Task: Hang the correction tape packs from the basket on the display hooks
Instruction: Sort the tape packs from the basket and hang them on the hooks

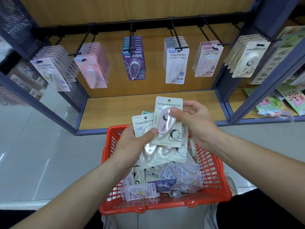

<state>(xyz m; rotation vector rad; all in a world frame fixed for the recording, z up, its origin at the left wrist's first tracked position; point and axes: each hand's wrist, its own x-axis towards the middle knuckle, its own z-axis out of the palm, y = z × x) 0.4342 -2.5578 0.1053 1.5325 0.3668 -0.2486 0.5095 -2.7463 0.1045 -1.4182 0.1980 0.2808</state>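
Note:
A red plastic basket (212,176) on the floor below me holds several loose correction tape packs (166,182). Above it my left hand (132,142) grips a fanned stack of cream packs (145,129), thumb pressed on the front. My right hand (196,119) pinches the top cream pack (168,123), which has a pink dispenser and a cartoon figure. Both hands touch that pack. Black display hooks (177,38) on a rail carry rows of hung packs; the cream kind (245,61) hangs at the far right.
The wooden shelf board (118,109) lies beneath the hooks, framed by blue metal uprights (257,90). Perforated side panels (18,25) stand at the left. Colourful stationery (283,103) fills the neighbouring bay on the right. Grey floor tiles (41,146) spread to the left.

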